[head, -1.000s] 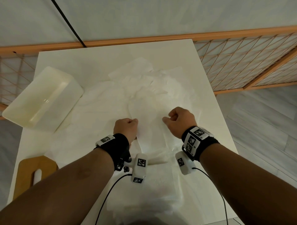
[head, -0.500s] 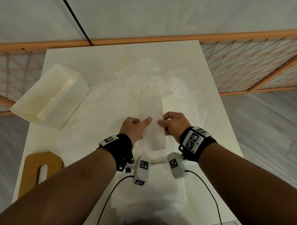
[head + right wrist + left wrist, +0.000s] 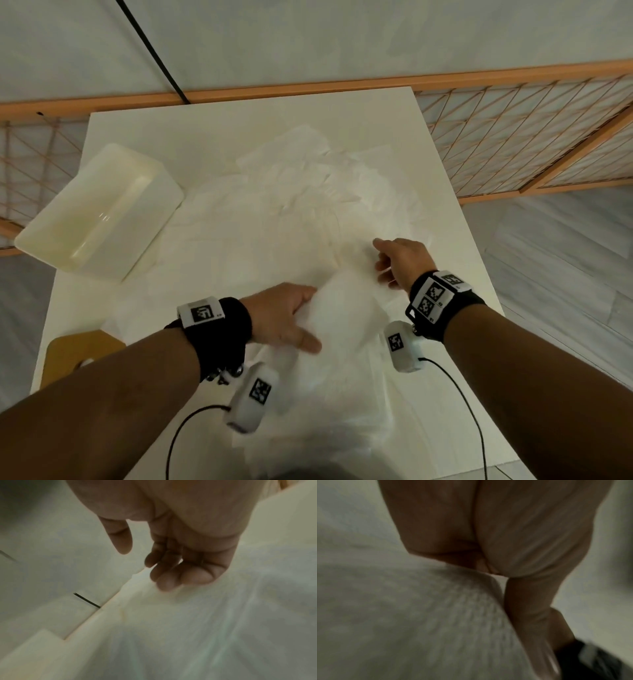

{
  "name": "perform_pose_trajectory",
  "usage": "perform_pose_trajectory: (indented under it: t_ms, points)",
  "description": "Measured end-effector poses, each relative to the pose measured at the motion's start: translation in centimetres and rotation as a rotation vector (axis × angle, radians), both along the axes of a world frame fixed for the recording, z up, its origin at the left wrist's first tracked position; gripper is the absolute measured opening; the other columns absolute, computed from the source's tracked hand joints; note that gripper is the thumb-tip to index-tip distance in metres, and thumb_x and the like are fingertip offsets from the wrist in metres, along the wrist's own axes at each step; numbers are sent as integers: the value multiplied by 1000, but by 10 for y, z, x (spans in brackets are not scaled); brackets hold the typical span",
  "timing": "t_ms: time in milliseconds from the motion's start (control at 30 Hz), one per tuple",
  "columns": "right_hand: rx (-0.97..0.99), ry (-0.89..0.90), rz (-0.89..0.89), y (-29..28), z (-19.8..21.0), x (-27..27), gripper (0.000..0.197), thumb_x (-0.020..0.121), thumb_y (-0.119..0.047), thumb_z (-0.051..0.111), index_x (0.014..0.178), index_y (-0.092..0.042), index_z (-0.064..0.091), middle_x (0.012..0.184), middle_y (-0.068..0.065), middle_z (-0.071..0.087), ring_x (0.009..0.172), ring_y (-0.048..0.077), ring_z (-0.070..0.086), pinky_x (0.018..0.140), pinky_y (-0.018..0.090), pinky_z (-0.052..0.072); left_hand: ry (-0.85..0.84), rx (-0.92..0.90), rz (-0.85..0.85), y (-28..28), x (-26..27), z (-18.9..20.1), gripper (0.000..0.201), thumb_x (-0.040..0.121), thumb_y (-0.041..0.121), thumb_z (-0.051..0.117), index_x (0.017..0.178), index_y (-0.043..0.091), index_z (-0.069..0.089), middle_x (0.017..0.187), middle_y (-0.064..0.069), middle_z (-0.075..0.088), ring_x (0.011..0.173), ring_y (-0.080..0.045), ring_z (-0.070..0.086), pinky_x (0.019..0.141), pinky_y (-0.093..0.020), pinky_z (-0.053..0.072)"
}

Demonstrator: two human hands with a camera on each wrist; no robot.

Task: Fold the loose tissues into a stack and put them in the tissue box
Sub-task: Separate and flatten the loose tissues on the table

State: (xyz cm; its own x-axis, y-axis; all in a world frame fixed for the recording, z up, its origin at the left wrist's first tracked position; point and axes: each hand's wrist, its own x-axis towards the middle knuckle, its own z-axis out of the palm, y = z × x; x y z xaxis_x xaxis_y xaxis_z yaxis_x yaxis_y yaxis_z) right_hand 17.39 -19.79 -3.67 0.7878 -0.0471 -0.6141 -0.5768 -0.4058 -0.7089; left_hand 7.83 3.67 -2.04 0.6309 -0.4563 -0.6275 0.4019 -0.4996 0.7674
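Note:
A folded white tissue (image 3: 342,308) is lifted just above the table, and my left hand (image 3: 291,318) holds it at its left edge. Its thumb (image 3: 530,615) lies along the tissue (image 3: 402,615), and the fingers are hidden behind the sheet. My right hand (image 3: 387,263) hovers with loosely bent fingers (image 3: 168,574) over the loose tissues (image 3: 291,212) spread across the table's middle, and it holds nothing. The open white tissue box (image 3: 99,212) stands at the far left. A stack of folded tissues (image 3: 325,411) lies at the near edge, under my wrists.
The white table (image 3: 239,137) ends close to my right hand. A wooden lid (image 3: 78,356) lies at the near left corner. An orange lattice railing (image 3: 513,144) runs behind and to the right. Black cables trail from both wrist cameras.
Both hands were pinching the folded tissue together. The right hand has let go and moved right and forward over the loose tissues, while the left hand has carried the folded tissue toward me.

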Motion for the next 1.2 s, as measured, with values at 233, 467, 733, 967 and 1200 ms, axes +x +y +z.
perform_pose_trajectory:
  t_ms: [233, 467, 733, 967, 1200]
  points:
    - [-298, -104, 155, -11, -15, 2, 23, 85, -34, 77, 81, -16, 62, 83, 3, 70, 79, 23, 67, 66, 30, 52, -4, 165, -535, -23, -26, 1, 44, 73, 24, 90, 110, 25, 67, 104, 7, 73, 85, -5, 66, 68, -15, 48]
    - [-493, -168, 279, -4, -19, 0, 42, 84, -37, 78, 118, -18, 59, 115, 1, 61, 98, 21, 60, 80, 30, 48, -214, 574, -600, -29, -34, -12, 81, 72, 52, 87, 137, 26, 44, 120, -2, 61, 104, -26, 61, 82, -34, 47]
    - [-517, -48, 282, -4, -24, 7, 39, 83, -41, 82, 108, -19, 61, 104, -2, 65, 100, 24, 64, 84, 32, 52, -511, 561, -47, -17, -5, -8, 50, 84, 67, 65, 107, 24, 53, 100, 10, 58, 85, -13, 57, 80, -34, 51]
    - [-418, -190, 161, -7, -13, 1, 27, 81, -33, 83, 74, -18, 61, 73, -4, 64, 65, 15, 58, 57, 24, 46, -353, 383, 312, -18, 21, -16, 22, 88, 38, 76, 90, 22, 62, 84, 4, 66, 74, -11, 60, 66, -19, 47]
    - [-289, -312, 349, 16, 17, -20, 29, 73, -37, 90, 65, -27, 64, 82, -13, 59, 75, 3, 55, 60, 19, 42, 13, -133, 738, -34, 31, -10, 35, 90, 38, 75, 98, 4, 70, 99, -12, 77, 90, -26, 75, 80, -38, 56]
